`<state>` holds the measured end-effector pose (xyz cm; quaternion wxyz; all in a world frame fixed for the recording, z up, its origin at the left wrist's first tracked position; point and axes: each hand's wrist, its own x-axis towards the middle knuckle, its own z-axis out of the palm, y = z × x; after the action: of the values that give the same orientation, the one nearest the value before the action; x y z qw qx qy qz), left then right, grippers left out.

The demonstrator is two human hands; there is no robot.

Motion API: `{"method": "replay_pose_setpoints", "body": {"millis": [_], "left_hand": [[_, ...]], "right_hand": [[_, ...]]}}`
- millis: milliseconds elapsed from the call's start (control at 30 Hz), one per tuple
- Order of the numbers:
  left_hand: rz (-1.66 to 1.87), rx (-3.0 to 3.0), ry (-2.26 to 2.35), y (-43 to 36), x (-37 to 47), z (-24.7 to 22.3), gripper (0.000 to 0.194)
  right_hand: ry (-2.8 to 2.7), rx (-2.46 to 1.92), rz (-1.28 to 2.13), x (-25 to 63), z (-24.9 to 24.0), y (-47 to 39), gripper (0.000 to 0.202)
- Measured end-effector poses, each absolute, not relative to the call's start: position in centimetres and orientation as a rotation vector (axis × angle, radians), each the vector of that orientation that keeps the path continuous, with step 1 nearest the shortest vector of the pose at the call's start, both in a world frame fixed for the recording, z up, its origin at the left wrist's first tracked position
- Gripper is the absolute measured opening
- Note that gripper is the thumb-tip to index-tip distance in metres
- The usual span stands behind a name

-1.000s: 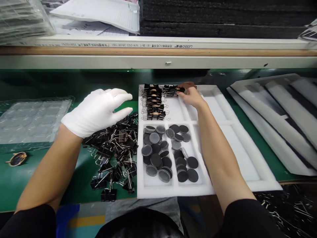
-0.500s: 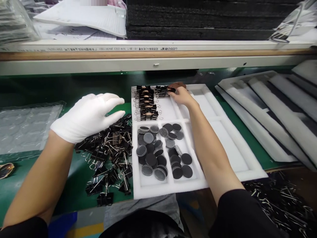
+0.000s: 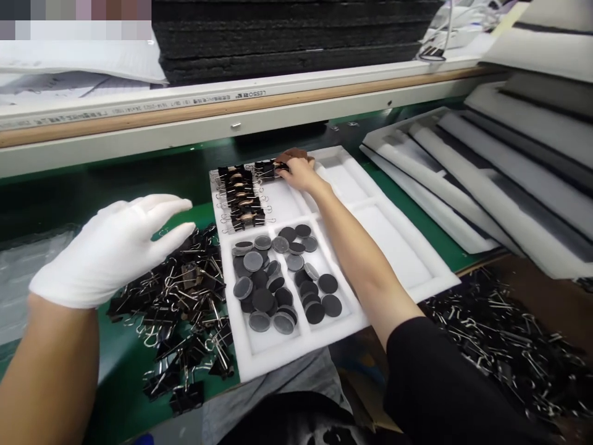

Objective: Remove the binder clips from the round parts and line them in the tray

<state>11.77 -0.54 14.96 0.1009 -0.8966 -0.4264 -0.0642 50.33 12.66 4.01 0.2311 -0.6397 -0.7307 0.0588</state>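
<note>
My left hand (image 3: 115,250), in a white glove, hovers with fingers and thumb apart and nothing between them. Below and beside it lies a heap of black binder clips (image 3: 189,290) with silver wire handles. At the far side of the white foam tray (image 3: 248,364), my right hand (image 3: 300,174) pinches the end of a clipped piece (image 3: 265,170) with black binder clips. Something brown covers part of its fingers. To the left, a column of similar clipped pieces (image 3: 241,201) fills one side of the compartment. Round dark discs (image 3: 263,300), some with clear rims, lie loose in the near compartments.
Stacked foam trays (image 3: 430,179) lean at the right. More binder clips (image 3: 504,352) are heaped at the lower right. A shelf edge (image 3: 194,117) crosses behind the tray, carrying black foam sheets (image 3: 296,40) and papers. Clear plastic trays (image 3: 32,278) sit at the left.
The view has swung to the right, so the tray and both hands appear farther left. My right hand remains at the clipped piece, and my left hand stays open over the clips.
</note>
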Motion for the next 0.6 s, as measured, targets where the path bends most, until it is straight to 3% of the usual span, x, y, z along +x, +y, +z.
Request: {"method": "replay_pose_setpoints", "body": {"millis": [600], "left_hand": [[-0.248,-2.679,-1.148,0.28,11.61,14.37,0.067]], "right_hand": [[-2.093,-1.705,0.225,50.52,4.35,12.83,0.039]]}}
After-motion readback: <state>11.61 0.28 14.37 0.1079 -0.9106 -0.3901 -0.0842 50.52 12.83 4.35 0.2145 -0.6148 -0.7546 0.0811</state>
